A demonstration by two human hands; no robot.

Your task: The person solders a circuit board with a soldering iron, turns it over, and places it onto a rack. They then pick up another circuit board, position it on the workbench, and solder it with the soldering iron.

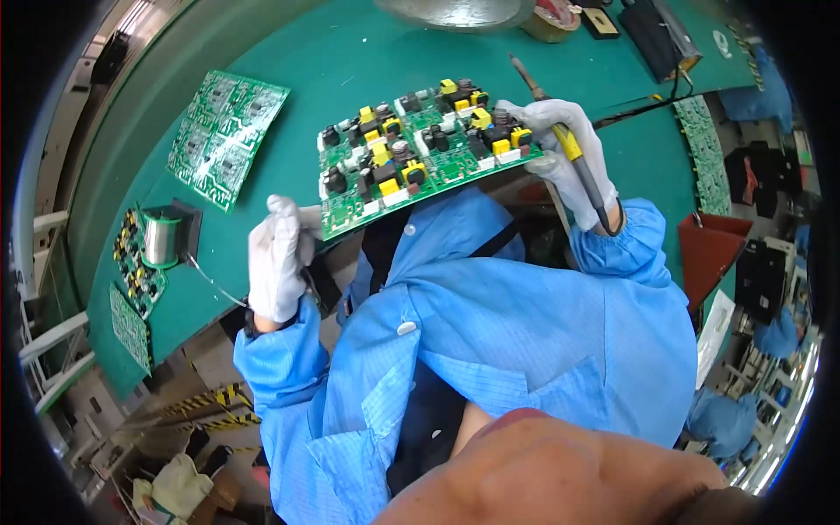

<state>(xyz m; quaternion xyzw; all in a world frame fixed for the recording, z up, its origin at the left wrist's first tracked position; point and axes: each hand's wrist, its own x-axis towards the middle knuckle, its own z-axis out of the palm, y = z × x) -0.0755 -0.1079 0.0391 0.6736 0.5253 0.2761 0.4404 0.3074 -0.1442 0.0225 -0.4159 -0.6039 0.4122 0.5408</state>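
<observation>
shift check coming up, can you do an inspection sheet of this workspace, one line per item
Surface: green tabletop; a flat green panel lies on its left part.
Job's things: populated circuit board, held tilted; soldering iron, tip pointing away from the wearer.
Clutter: solder spool at left; red bin at right.
Hands: both gloved; left hand at the board's left edge, right hand gripping its right end and the iron.
Cables: dark cord at the iron's rear, by the right wrist.
Surroundings: striped floor tape lower left.
</observation>
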